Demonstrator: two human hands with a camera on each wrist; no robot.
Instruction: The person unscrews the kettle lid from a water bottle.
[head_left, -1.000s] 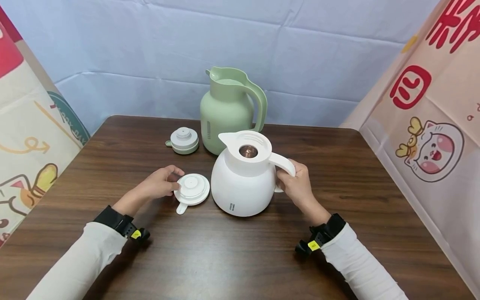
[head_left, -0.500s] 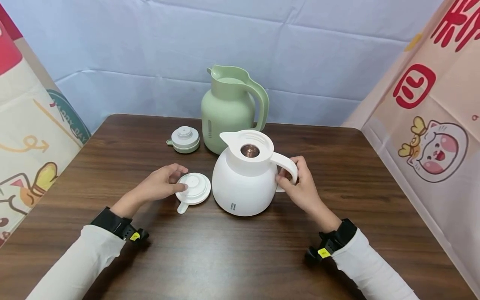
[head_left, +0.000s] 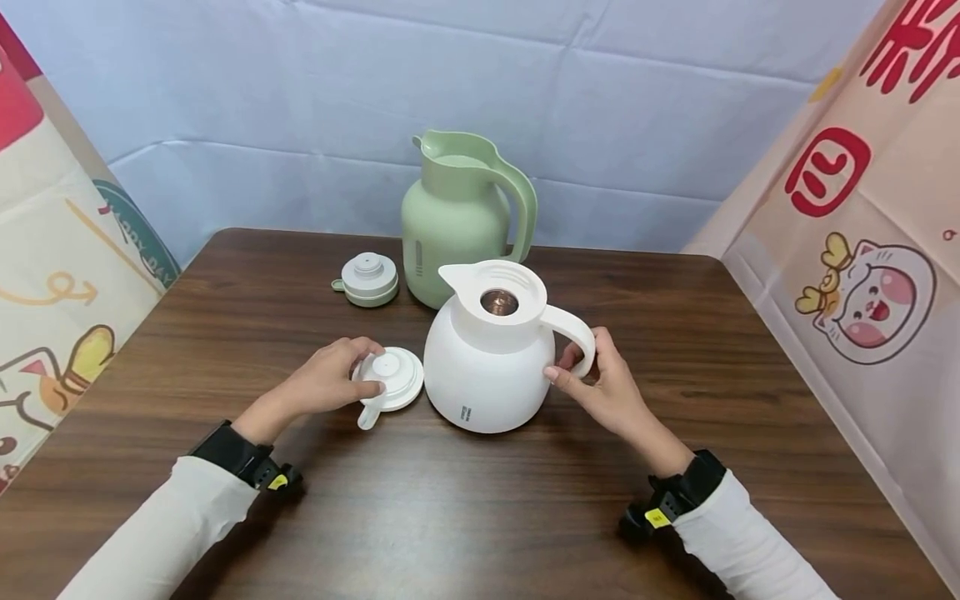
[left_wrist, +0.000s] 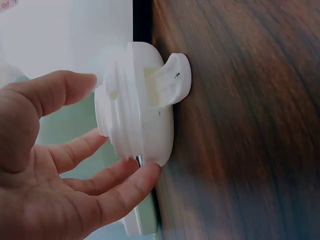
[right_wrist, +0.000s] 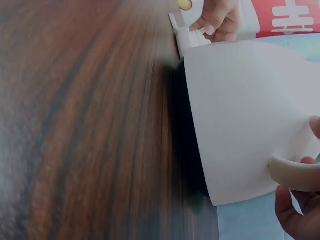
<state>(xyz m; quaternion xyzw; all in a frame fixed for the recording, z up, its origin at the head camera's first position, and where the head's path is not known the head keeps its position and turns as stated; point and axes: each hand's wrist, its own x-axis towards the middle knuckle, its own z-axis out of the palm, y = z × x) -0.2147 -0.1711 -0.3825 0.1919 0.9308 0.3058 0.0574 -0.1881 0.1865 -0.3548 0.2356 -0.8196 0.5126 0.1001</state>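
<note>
A white thermal jug (head_left: 487, 367) stands upright without a lid, its round copper-coloured mouth showing. My right hand (head_left: 603, 387) is loosely around the lower part of its handle (head_left: 573, 329), the thumb reaching towards the body. To the jug's left a white lid (head_left: 397, 379) lies with its stepped plug side up and its tab towards me. My left hand (head_left: 333, 379) spans this lid. In the left wrist view the fingertips (left_wrist: 152, 172) touch or nearly touch the rim, while the thumb (left_wrist: 80, 85) stays close to the plug's top, apart from it.
Behind the white jug stands a green thermal jug (head_left: 453, 225) with its handle to the right. Its grey and green lid (head_left: 367, 279) lies beside it on the left. Everything is on a dark wooden table (head_left: 450, 517), with a pale cloth (head_left: 300, 92) hanging behind.
My left hand has moved slightly right, further over the white lid, and the lid's tab has shifted a little. My right hand's grip on the handle has loosened and slid lower.
</note>
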